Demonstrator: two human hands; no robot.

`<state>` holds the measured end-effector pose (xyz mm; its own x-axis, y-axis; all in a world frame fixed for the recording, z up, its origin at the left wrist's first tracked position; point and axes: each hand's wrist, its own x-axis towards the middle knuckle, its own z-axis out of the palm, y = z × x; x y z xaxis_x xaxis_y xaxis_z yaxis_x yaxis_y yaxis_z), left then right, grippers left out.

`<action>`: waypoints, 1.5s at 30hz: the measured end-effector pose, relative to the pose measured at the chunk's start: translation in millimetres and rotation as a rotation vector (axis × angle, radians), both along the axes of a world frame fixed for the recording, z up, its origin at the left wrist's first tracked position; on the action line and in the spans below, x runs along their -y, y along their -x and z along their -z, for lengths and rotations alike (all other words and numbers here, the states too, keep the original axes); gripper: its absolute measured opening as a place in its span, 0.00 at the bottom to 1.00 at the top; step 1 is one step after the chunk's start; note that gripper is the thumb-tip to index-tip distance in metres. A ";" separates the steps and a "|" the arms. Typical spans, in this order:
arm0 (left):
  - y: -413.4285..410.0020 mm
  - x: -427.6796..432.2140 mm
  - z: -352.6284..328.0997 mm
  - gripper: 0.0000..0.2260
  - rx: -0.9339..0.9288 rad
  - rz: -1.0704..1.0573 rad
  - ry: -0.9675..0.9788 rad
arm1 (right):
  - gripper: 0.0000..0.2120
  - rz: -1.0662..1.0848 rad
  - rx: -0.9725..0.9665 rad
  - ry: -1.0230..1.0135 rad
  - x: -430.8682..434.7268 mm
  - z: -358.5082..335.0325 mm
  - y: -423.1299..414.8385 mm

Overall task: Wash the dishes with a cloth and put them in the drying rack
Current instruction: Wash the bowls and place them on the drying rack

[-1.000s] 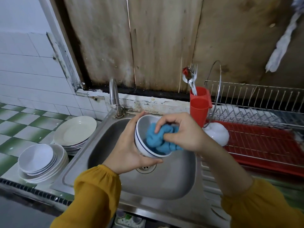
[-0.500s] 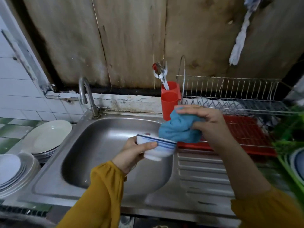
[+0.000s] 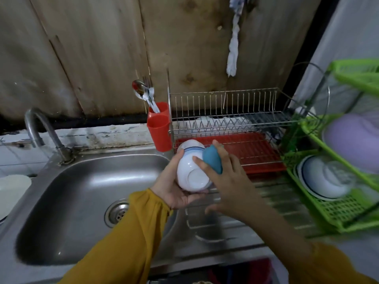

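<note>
wiping the outside: your left hand [image 3: 171, 188] grips the upturned bowl [image 3: 189, 171]; your right hand [image 3: 231, 187] pinches the cloth [image 3: 213, 159] against it. next, probably seat it in the drying rack [image 3: 225, 121].

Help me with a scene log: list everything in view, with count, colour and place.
bowl: one, white with blue stripes, base toward camera, held in front of the rack
cloth: one, blue, against the bowl
rack: one, steel wire over a red tray, behind the bowl
cup: one, red, at the rack's left end
cutlery: several pieces, steel, standing in the cup
sink: one, steel, left
tap: one, steel, behind the sink
plate: at least one, white, left edge
green rack: one, right edge, holding white dishes and a blurred purple thing
rag: one, white, hanging above the rack
left hand: grips the bowl
right hand: holds the cloth
</note>
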<state>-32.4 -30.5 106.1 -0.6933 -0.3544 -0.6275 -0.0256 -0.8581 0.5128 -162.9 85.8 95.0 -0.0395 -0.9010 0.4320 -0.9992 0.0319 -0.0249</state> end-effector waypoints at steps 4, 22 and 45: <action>20.9 2.0 0.7 0.36 0.065 0.030 0.040 | 0.52 0.128 0.090 0.144 11.4 22.0 9.5; 73.6 54.2 19.7 0.38 0.367 0.153 0.499 | 0.50 0.237 0.266 -0.106 65.8 15.2 83.0; 109.4 102.4 29.8 0.21 0.815 0.316 1.665 | 0.24 0.233 1.232 -0.191 125.8 52.5 152.6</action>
<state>-141.8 -132.9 76.3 -0.5945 -0.8040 0.0125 -0.6976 0.5234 0.4893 -315.5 -39.9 42.5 -0.4871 -0.8622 -0.1391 -0.2875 0.3087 -0.9067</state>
